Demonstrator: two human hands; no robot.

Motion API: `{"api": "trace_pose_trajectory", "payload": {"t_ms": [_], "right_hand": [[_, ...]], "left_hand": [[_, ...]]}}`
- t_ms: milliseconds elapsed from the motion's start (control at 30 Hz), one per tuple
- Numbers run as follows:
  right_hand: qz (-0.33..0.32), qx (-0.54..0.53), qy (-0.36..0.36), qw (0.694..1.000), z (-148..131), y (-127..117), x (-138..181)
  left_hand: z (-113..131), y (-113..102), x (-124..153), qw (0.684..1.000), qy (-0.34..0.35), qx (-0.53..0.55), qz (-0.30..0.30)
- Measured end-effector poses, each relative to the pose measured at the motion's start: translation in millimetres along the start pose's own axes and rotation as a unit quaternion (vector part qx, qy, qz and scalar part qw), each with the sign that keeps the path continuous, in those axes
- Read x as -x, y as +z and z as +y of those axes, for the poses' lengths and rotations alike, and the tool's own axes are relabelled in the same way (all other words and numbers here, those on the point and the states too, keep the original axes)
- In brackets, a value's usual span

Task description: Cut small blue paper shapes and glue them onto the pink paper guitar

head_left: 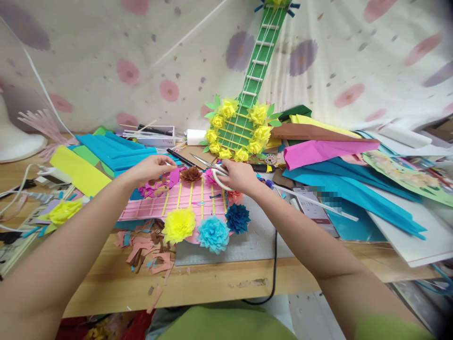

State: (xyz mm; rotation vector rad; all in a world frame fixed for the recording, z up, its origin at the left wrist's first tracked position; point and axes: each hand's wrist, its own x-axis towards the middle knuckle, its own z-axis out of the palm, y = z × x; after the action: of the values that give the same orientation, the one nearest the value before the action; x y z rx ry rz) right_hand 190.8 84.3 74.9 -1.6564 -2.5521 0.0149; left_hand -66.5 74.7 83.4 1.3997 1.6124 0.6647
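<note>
My right hand [239, 175] holds a pair of scissors [220, 180] by its white handles, the blades pointing left and away from me. To the left, my left hand [155, 169] has its fingers curled together over magenta paper scraps [159, 187]; what they pinch, if anything, is too small to make out. Beneath both hands lies a pink paper guitar [184, 198] with yellow strips across its body. Around its edge sit a brown paper flower [191, 174], a yellow one [179, 225], a light blue one [213, 234] and a dark blue one [238, 218]; pink flowers are partly hidden by my right hand.
A green paper guitar [255, 78] with yellow flowers leans at the back. Blue crepe paper [116, 151] lies left, more coloured sheets [329, 151] right. Paper scraps [145, 248] litter the wooden table [226, 278]. A phone [314, 208] and a black cable [275, 264] are to the right.
</note>
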Motion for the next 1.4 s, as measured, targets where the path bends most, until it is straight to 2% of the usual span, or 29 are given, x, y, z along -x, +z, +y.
{"api": "trace_pose_trajectory", "payload": {"t_ms": [133, 300, 433, 533, 600, 733, 833, 933, 1000, 1067, 1167, 1233, 1300, 1400], "right_hand": [[0.006, -0.005, 0.01, 1.0, 5, 4, 5], [0.005, -0.007, 0.018, 1.0, 13, 9, 10], [0.005, -0.012, 0.025, 1.0, 16, 8, 16], [0.003, -0.012, 0.045, 0.999, 18, 5, 21], [0.001, -0.008, 0.06, 0.998, 18, 4, 24], [0.003, -0.006, 0.068, 0.998, 21, 6, 30], [0.003, -0.013, 0.068, 0.998, 23, 8, 33], [-0.003, -0.017, 0.069, 0.997, 23, 8, 35], [-0.003, -0.017, 0.065, 0.998, 23, 8, 35], [-0.002, -0.019, 0.06, 0.998, 23, 8, 34], [-0.003, -0.022, 0.061, 0.998, 23, 8, 34], [0.0, -0.026, 0.065, 0.998, 23, 8, 34], [0.004, -0.035, 0.07, 0.997, 23, 8, 35], [0.006, -0.071, 0.084, 0.994, 24, 10, 34]], "left_hand": [[15, 25, 3, 0.997, -0.04, 0.018, -0.067], [29, 37, 0, 0.985, -0.079, 0.116, -0.099], [30, 42, -2, 0.989, -0.06, 0.108, -0.087], [29, 48, -4, 0.996, 0.01, 0.015, -0.083], [28, 53, -8, 0.991, 0.06, -0.074, -0.094], [28, 62, -16, 0.948, 0.156, -0.27, -0.056], [28, 69, -20, 0.912, 0.171, -0.372, -0.012], [27, 73, -22, 0.901, 0.171, -0.399, 0.016], [26, 72, -23, 0.906, 0.177, -0.383, 0.023], [24, 67, -23, 0.926, 0.172, -0.334, 0.021], [24, 57, -18, 0.971, 0.13, -0.201, 0.021], [26, 51, -14, 0.988, 0.1, -0.107, 0.043], [28, 45, -10, 0.995, 0.078, -0.015, 0.055], [33, 41, -8, 0.986, 0.066, 0.15, 0.023]]}}
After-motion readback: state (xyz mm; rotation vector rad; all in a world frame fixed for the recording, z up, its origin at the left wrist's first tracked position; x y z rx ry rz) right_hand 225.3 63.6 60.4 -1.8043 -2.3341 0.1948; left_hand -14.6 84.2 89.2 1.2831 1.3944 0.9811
